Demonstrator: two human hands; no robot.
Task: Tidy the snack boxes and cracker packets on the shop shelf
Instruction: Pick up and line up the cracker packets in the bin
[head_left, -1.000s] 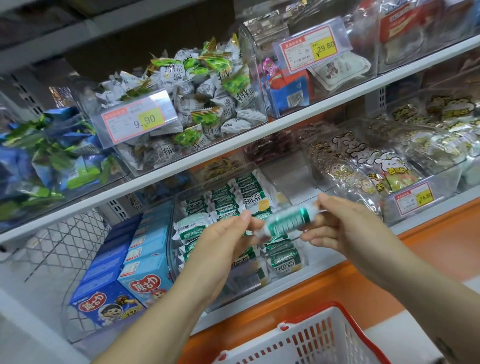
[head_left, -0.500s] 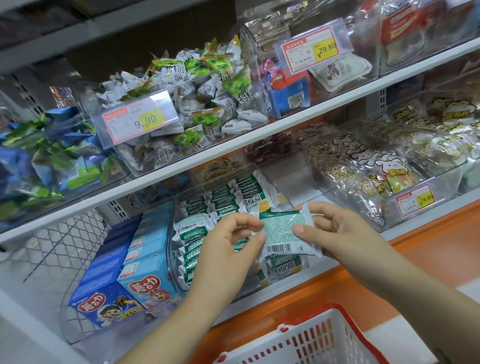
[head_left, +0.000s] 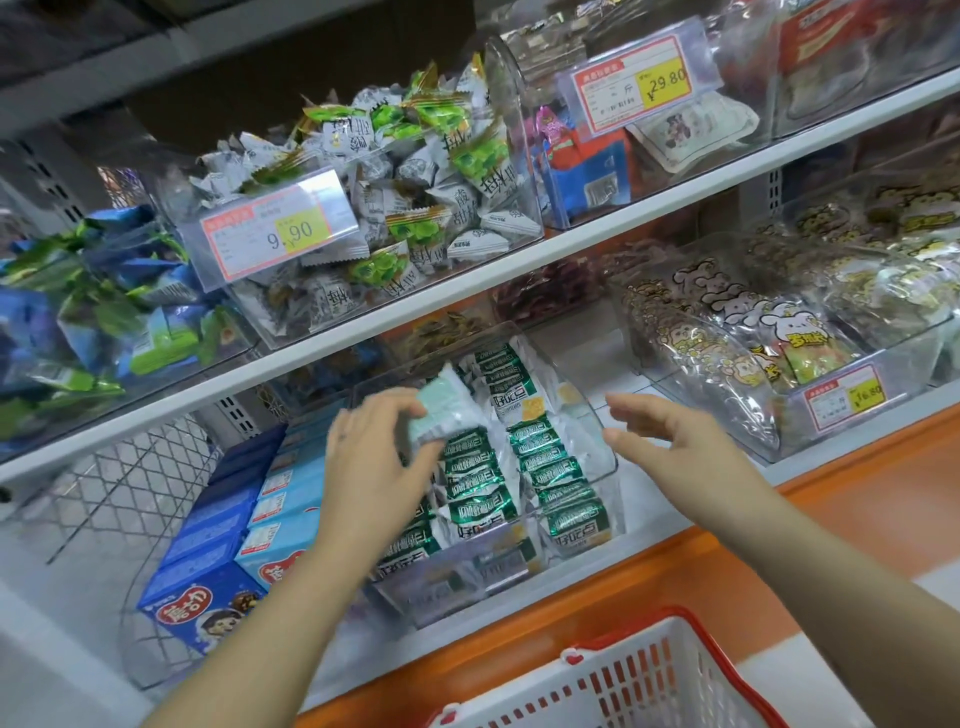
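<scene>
A clear plastic bin (head_left: 587, 400) on the lower shelf holds rows of green and white cracker packets (head_left: 524, 462). My left hand (head_left: 374, 467) grips one pale green cracker packet (head_left: 441, 410) over the bin's left side, its back turned up. My right hand (head_left: 670, 441) hovers with loose, spread fingers by the bin's right wall and holds nothing. Blue snack boxes (head_left: 223, 566) stand in rows in a wire rack left of the bin.
The upper shelf carries a bin of green and white sweets (head_left: 405, 171) with a 9.90 price tag (head_left: 270, 234). Bags of cartoon-printed snacks (head_left: 737, 353) fill the bin on the right. A red and white shopping basket (head_left: 623, 680) sits below the orange shelf edge (head_left: 623, 566).
My right hand has let go of the packet and drawn back to the right. My left hand has carried the packet left and up over the bin.
</scene>
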